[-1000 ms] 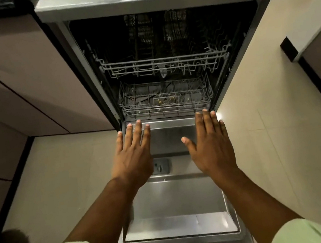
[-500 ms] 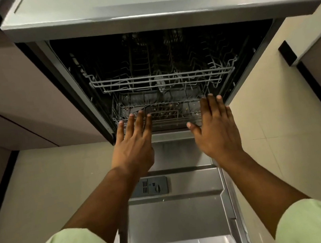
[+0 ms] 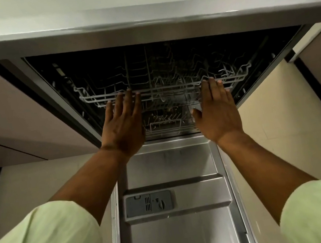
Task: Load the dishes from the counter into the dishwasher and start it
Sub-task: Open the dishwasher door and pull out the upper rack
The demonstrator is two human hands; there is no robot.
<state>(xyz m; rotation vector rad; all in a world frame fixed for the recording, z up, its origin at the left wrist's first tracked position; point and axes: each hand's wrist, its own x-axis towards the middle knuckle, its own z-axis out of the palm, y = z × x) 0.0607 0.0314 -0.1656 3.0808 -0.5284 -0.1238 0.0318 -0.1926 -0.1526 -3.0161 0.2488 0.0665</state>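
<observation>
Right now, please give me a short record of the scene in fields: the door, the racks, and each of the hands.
dishwasher door: open, folded down
detergent dispenser: on the door's inner face
upper rack: inside the tub, not pulled out
lower rack: below it; contents too dark to tell
left hand: flat, fingers straight, fingertips at the upper rack's front rail
right hand: same pose, further right along that rail

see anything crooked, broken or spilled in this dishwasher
Nothing stands out. The upper rack sits level, the door lies folded down with its detergent dispenser looking closed, and no spill shows. Small bits in the lower rack are too dark to identify. The left hand and right hand reach flat toward the upper rack's front rail.
</observation>
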